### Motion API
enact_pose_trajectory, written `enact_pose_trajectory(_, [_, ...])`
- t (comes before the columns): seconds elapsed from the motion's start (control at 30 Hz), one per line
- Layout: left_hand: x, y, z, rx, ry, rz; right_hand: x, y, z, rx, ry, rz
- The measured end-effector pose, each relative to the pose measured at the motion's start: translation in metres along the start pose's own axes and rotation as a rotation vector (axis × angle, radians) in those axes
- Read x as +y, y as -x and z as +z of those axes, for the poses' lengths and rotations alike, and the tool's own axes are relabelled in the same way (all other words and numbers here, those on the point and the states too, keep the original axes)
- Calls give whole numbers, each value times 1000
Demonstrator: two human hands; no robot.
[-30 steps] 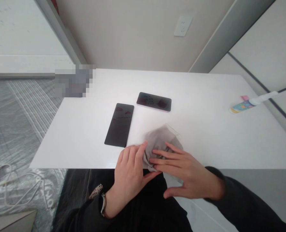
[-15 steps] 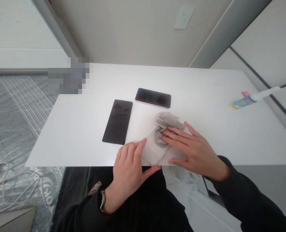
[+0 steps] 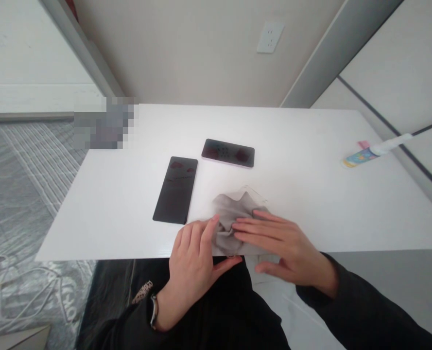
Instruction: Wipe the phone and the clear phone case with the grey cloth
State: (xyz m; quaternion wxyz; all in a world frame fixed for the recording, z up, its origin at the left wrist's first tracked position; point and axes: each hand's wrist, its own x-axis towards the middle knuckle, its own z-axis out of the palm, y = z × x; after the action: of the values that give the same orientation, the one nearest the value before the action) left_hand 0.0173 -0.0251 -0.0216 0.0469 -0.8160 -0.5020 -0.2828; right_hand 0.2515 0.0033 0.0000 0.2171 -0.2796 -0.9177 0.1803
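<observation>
A crumpled grey cloth (image 3: pixel 233 209) lies at the table's front edge, over a thin, pale flat piece (image 3: pixel 256 192) that looks see-through. Most of that piece is hidden, so its kind is unclear. My right hand (image 3: pixel 286 245) presses the cloth down with nearly straight fingers, thumb apart. On the left, my left hand (image 3: pixel 196 255) grips the flat piece's near side, its index fingertip beside the cloth and its thumb low at the table edge. Two dark-screened phones lie beyond: one phone (image 3: pixel 175 190) lengthwise left of the cloth, the other phone (image 3: pixel 228 153) crosswise behind it.
A bottle with a colourful label and white top (image 3: pixel 363 156) is at the right side of the white table (image 3: pixel 102 209). A blurred grey shape (image 3: pixel 108 126) is at the back left corner. White cables (image 3: pixel 29 291) trail over the floor at left.
My right hand has drawn the cloth nearer and slightly left, over the flat piece's near part. My left hand keeps its hold. The whole view has shifted slightly.
</observation>
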Motion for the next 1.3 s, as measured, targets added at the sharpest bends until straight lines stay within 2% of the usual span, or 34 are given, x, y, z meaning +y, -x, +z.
enact_pose_trajectory(0.07, [0,-1,0,10,7,-3,8,2,-2,27,36,21])
enact_pose_trajectory(0.2, [1,-2,0,17,-3,3,18,-1,-1,-23,150,50])
enact_pose_trajectory(0.27, [1,-2,0,23,-15,3,14,-4,1,-7,239,135])
enact_pose_trajectory(0.33, [1,-2,0,20,-26,4,6,-7,5,-30,271,126])
enact_pose_trajectory(0.43, [1,-2,0,3,-22,8,-5,-8,8,-105,191,-6])
enact_pose_trajectory(0.6, [1,-1,0,20,-17,1,-1,-6,8,-29,268,130])
enact_pose_trajectory(0.73, [1,-1,0,6,-20,18,-4,-6,12,-108,172,26])
enact_pose_trajectory(0.87, [2,-1,0,29,-30,-1,-7,-7,11,-103,218,117])
enact_pose_trajectory(1.0, [2,-2,0,19,-32,11,-6,-10,10,-150,154,21])
enact_pose_trajectory(1.13, [2,-1,0,25,-49,-1,-5,-13,11,-76,246,131])
enact_pose_trajectory(1.23, [2,-2,0,14,-40,15,-9,-10,14,-95,146,43])
enact_pose_trajectory(1.3, [2,-2,0,14,-37,10,-9,-6,12,-45,38,6])
